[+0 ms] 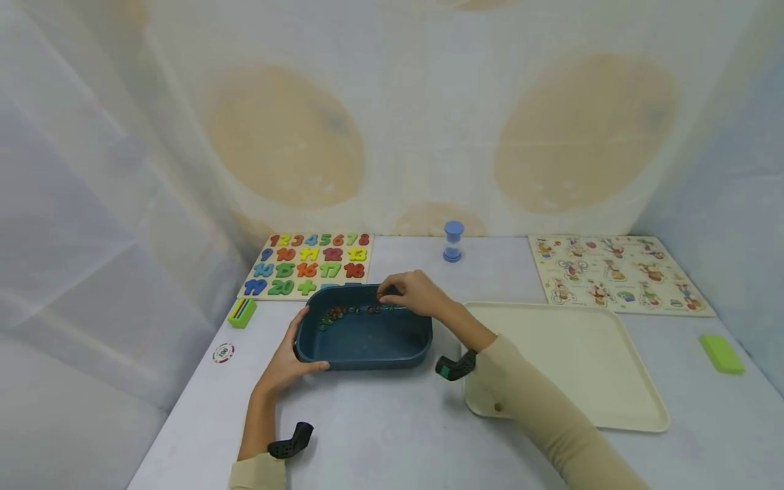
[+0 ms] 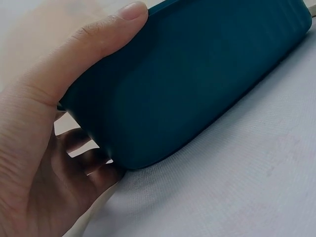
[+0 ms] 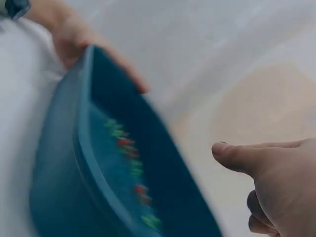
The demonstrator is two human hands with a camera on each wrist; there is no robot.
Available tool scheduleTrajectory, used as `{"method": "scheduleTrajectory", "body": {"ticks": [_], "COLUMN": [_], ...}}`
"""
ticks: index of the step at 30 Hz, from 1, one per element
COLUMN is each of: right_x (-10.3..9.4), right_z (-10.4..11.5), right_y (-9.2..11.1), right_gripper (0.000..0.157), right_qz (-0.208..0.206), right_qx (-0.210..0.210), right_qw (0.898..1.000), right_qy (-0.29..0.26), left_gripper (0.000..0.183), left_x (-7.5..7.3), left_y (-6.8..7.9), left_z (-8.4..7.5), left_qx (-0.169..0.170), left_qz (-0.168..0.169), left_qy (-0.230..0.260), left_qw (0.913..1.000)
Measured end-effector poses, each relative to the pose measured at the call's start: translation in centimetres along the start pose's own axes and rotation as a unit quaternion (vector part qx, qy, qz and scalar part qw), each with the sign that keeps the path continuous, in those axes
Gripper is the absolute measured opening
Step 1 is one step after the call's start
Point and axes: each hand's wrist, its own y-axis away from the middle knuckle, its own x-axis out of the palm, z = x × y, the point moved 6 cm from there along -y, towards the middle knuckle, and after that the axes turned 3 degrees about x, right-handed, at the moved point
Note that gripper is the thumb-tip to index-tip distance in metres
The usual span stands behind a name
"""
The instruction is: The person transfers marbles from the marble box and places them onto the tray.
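Note:
A dark blue plastic basin point(image 1: 367, 340) stands on the table, with small red and green marbles point(image 1: 335, 313) in a loose line along its back left floor. My left hand point(image 1: 288, 364) grips the basin's left end; its thumb lies along the near rim and the other fingers wrap the outside. Above the back rim, my right hand point(image 1: 416, 294) is bent over with thumb and fingertips close together. In the right wrist view the right thumb point(image 3: 237, 155) points toward the basin, clear of its wall. I cannot tell whether a marble is between those fingertips.
A cream tray point(image 1: 633, 361) lies right of the basin, under the right forearm. Behind are a number puzzle board point(image 1: 257, 269), a blue sand timer point(image 1: 452, 241) and a picture puzzle board point(image 1: 625, 272). Green blocks point(image 1: 242, 313) and a chip point(image 1: 223, 352) lie at the sides.

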Motion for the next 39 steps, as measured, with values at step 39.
{"method": "scheduleTrajectory", "body": {"ticks": [39], "right_x": [-2.7], "right_z": [-1.6], "right_y": [1.6], "right_gripper": [0.021], "right_qz": [-0.030], "right_qx": [0.014], "right_qw": [0.998], "right_qy": [-0.059], "left_gripper": [0.102], "left_x": [0.2], "left_y": [0.0], "left_z": [-0.3], "left_qx": [-0.011], "left_qz": [-0.005], "left_qy": [-0.016], "left_qw": [0.9998]}}
